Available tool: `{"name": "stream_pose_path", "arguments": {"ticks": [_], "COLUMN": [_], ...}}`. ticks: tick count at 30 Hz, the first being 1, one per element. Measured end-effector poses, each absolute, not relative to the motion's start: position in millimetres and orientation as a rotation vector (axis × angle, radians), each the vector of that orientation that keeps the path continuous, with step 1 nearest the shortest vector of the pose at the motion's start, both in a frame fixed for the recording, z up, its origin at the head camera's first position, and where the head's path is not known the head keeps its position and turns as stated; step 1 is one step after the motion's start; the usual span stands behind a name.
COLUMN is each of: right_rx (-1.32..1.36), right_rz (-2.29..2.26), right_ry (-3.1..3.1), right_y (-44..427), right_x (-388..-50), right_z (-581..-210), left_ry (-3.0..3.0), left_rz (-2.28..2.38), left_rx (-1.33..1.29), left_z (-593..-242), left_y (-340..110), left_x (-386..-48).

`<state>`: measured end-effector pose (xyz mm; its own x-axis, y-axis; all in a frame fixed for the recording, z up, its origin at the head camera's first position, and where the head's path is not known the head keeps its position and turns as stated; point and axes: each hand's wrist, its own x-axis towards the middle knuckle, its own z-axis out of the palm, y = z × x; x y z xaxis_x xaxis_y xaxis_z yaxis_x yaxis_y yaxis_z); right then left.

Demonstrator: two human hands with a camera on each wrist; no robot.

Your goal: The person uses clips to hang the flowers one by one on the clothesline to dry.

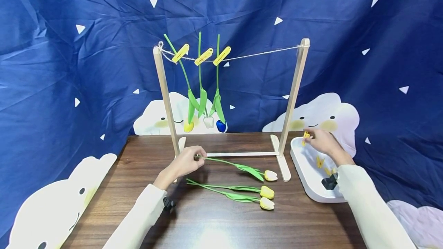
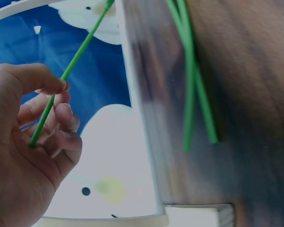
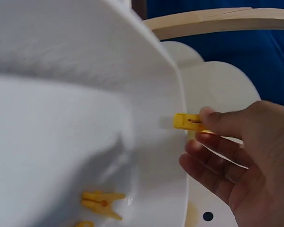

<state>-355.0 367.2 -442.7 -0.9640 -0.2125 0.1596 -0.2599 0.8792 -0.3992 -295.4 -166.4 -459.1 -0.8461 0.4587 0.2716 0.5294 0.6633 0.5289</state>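
Between thumb and fingers, the left hand (image 1: pixel 188 160) pinches the green stem (image 2: pixel 80 51) of a pale tulip (image 1: pixel 270 175), near the stem's end. The bloom points right, by the foot of the wooden frame. The right hand (image 1: pixel 323 141) holds a yellow clip (image 3: pixel 185 121) between thumb and index finger at the far rim of the white tray (image 1: pixel 313 194). More yellow clips (image 3: pixel 103 203) lie inside the tray. Two tulips, one with a yellow bloom (image 1: pixel 267 192) and one with a pale yellow bloom (image 1: pixel 267 203), lie on the table with stems crossed.
A wooden frame (image 1: pixel 294 91) with a string (image 1: pixel 264 53) stands at the table's back. Three tulips hang bloom-down from its left half under yellow clips (image 1: pixel 204 57): yellow, white and blue (image 1: pixel 220 126). Behind is a blue curtain (image 1: pixel 104 68) with clouds.
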Motion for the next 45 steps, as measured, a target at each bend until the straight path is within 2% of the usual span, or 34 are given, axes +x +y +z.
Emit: {"name": "stream_pose_path", "arguments": {"ticks": [15, 24, 39, 45], "right_rx": [0.347, 0.362, 0.331, 0.334], "right_rz": [0.985, 1.037, 1.154, 1.305], "right_ry": [-2.726, -2.621, -2.489, -2.476], "right_y": [351, 343, 329, 317], "right_x": [-348, -342, -331, -329], "right_z": [-417, -402, -365, -352], "left_ry": [-2.678, -2.591, -2.35, -2.204], "left_rz": [-1.186, -1.404, -1.743, -1.867], "left_rx": [-0.75, -0.726, -0.751, -0.89], "left_z": [-427, -411, -386, -379], "left_y": [-155, -143, -112, -99], "left_x": [-290, -287, -286, -289]}}
